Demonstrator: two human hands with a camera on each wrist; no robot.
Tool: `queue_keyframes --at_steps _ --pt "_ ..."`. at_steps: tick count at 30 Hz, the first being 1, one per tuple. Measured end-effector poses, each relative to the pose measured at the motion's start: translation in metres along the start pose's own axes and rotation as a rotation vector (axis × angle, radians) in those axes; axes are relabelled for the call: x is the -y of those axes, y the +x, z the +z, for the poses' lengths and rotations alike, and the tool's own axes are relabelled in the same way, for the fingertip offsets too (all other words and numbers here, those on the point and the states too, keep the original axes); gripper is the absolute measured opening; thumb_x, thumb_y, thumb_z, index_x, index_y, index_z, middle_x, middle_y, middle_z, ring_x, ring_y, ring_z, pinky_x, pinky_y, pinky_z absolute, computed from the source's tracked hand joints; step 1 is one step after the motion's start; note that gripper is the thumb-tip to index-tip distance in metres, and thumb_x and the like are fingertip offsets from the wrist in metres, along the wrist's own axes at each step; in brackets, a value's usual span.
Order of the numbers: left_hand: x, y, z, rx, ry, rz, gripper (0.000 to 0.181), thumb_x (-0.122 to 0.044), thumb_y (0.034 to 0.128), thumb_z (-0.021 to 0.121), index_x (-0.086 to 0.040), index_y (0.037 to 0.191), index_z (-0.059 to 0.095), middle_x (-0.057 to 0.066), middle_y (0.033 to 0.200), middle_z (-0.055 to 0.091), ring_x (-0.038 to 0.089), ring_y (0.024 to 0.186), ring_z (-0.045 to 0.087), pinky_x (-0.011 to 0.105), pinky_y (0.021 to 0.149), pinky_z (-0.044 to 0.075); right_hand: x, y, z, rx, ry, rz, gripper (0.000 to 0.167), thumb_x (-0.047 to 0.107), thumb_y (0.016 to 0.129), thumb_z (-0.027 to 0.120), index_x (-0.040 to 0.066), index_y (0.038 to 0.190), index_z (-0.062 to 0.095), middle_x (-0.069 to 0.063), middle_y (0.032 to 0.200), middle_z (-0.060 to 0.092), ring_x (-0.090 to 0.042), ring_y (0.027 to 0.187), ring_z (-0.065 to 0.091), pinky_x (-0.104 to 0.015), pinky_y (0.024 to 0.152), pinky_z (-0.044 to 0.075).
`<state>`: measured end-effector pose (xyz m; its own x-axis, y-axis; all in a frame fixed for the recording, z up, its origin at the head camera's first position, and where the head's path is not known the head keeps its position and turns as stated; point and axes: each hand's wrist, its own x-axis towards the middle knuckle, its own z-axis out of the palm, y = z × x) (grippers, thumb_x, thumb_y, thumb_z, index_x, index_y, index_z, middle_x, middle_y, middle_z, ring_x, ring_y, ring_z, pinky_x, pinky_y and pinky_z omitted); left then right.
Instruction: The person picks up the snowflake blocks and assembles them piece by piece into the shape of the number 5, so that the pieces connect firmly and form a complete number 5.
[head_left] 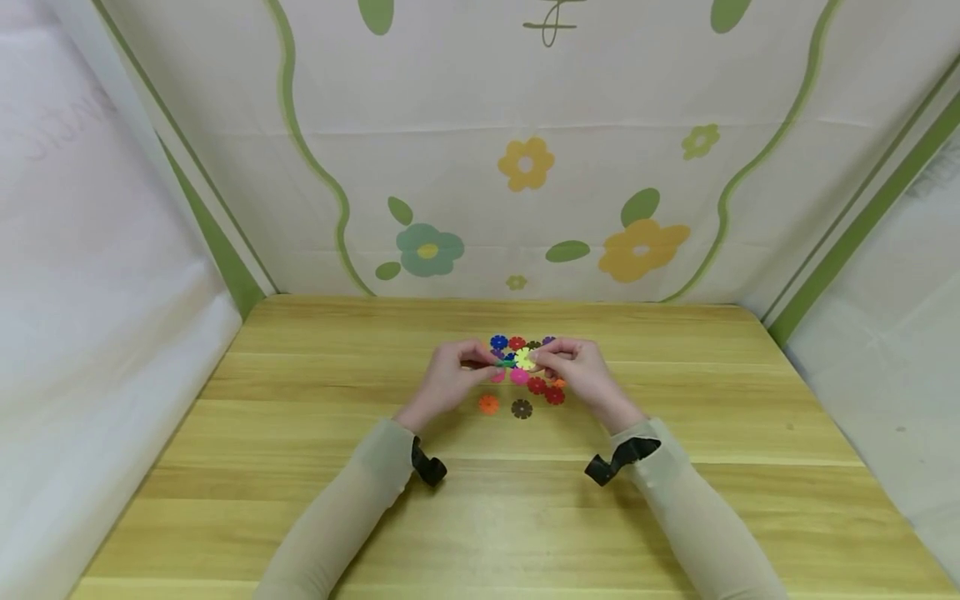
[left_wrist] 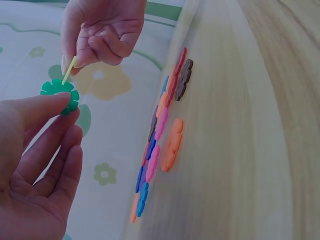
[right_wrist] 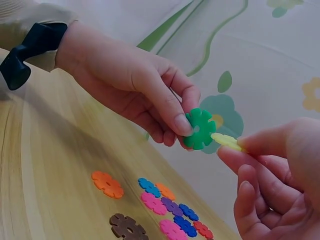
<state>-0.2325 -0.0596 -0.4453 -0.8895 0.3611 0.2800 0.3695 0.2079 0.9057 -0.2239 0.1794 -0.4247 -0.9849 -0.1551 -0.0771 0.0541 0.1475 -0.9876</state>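
Above the table, my left hand [head_left: 448, 373] pinches a green notched plastic disc [right_wrist: 206, 136] between thumb and fingers. A yellow notched disc [head_left: 523, 359] is pinched by my right hand [head_left: 583, 372], turned roughly crosswise to the green one. In the right wrist view the yellow rim meets the green rim at a notch; I cannot tell how deep it sits. Under the hands lie several flat discs, among them a pink disc [right_wrist: 154, 204], a purple disc [right_wrist: 172, 206] and a blue disc [head_left: 498, 342]. Some are partly hidden by the hands in the head view.
Nearer the person, an orange disc [head_left: 489, 404] and a brown disc [head_left: 522, 409] lie apart from the cluster. Two red discs [head_left: 554, 396] lie below the right hand. The wooden table [head_left: 480, 517] ends at a flower-patterned fabric wall [head_left: 465, 167], with more fabric at both sides.
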Motion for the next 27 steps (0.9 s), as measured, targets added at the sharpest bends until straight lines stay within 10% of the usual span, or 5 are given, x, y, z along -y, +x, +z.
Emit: queue_keyframes --at_steps 27 --pt "-0.003 -0.004 0.009 -0.062 0.066 0.121 0.003 -0.008 0.0913 0.078 -0.010 0.093 0.080 -0.004 0.085 0.074 0.016 0.076 0.070 0.031 0.063 0.058 -0.002 -0.005 0.011 -0.032 0.003 0.035 0.015 0.016 0.096 0.074 0.002 0.098 0.072 -0.010 0.091 0.073 -0.040 0.088 0.064 -0.042 0.079 0.058"
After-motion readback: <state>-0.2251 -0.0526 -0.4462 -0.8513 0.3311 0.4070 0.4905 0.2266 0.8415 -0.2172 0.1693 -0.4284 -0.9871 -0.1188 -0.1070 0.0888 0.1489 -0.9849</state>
